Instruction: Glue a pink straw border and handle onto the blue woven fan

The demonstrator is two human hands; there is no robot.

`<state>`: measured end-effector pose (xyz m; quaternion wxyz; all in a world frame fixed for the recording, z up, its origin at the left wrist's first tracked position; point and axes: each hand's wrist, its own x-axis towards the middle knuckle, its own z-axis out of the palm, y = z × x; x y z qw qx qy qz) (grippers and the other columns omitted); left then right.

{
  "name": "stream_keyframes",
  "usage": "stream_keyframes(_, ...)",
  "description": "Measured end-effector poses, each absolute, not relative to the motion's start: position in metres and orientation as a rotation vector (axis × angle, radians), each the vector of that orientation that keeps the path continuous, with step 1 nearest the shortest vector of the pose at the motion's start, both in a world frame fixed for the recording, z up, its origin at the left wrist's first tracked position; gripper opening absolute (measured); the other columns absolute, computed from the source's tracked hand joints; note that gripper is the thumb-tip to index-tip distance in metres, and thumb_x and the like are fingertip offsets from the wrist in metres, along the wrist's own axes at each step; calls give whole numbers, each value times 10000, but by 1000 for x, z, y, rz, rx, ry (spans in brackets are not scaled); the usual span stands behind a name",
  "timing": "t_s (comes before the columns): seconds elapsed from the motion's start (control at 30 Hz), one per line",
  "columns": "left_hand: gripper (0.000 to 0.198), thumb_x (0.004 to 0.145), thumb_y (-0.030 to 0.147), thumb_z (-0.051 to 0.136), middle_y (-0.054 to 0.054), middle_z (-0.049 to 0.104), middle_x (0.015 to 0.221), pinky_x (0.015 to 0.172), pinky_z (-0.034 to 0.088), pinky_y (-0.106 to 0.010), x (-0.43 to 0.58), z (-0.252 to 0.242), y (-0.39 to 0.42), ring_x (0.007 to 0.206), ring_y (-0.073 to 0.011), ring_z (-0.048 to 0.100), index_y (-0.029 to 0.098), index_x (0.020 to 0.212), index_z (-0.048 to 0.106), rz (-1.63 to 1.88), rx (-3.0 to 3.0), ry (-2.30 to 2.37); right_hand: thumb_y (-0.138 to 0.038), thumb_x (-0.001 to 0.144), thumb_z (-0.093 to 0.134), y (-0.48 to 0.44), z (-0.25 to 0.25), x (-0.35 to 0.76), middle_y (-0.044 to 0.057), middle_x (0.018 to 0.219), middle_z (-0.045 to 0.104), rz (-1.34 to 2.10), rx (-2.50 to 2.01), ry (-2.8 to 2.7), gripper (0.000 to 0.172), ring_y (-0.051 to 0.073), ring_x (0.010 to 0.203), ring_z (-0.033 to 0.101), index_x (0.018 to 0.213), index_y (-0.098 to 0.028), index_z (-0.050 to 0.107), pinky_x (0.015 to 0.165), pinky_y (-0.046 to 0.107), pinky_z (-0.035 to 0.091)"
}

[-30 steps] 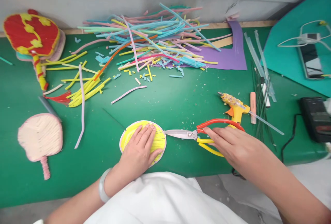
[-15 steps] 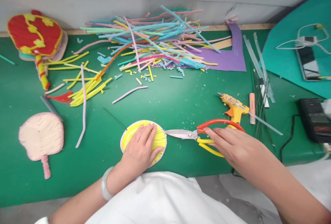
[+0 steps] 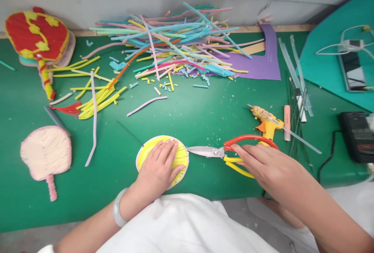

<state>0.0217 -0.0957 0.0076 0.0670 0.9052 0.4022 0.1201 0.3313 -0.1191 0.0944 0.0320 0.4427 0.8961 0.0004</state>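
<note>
A yellow oval piece (image 3: 181, 162) with a pale lilac rim lies on the green table. My left hand (image 3: 159, 162) presses flat on top of it, fingers stretched out, covering its middle. From the oval's upper left a thin dark wire (image 3: 130, 133) sticks out. In my right hand (image 3: 267, 163) is a pair of scissors (image 3: 209, 151) with one red and one yellow handle. Their blades are together and point left, with the tip at the oval's right edge.
Beyond the hands lie a heap of coloured pipe cleaners (image 3: 175, 37) and a purple sheet (image 3: 257, 66). A yellow glue gun (image 3: 267, 122) sits behind the scissors. Left are a cream fan-shaped piece (image 3: 46, 153) and a red one (image 3: 35, 33). A phone (image 3: 351, 70) lies far right.
The hands, oval and scissors keep nearly the same places. The view has shifted slightly. Part of another person's limb now shows below the table's right edge.
</note>
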Motion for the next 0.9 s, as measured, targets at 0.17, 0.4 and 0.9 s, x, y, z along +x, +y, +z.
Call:
stream_keyframes(0.17, 494, 942, 359, 584, -204, 606, 1309, 1061, 469, -487, 21, 13, -95, 1226, -337, 563, 45, 1316, 503, 427, 2703, 1192, 49, 872, 377, -121, 92, 333, 115, 999, 671, -8, 1365, 2746, 489, 238, 885, 642, 1336, -60, 484, 766, 380, 507)
stream_keyframes(0.4, 464, 941, 314, 586, -202, 623, 1269, 1050, 468, -533, 17, 18, -92, 1203, -333, 572, 62, 1319, 496, 474, 2703, 1319, 44, 871, 358, -120, 92, 333, 114, 992, 683, 19, 1353, 2776, 482, 233, 868, 657, 1324, -64, 482, 770, 384, 528)
stream_keyframes(0.9, 478, 935, 330, 597, -210, 638, 1243, 1010, 514, -514, 13, 13, -91, 1183, -347, 579, 32, 1301, 524, 436, 2713, 1279, 32, 907, 369, -122, 87, 336, 101, 1029, 679, -14, 1387, 2733, 481, 224, 897, 643, 1363, -90, 460, 797, 382, 503)
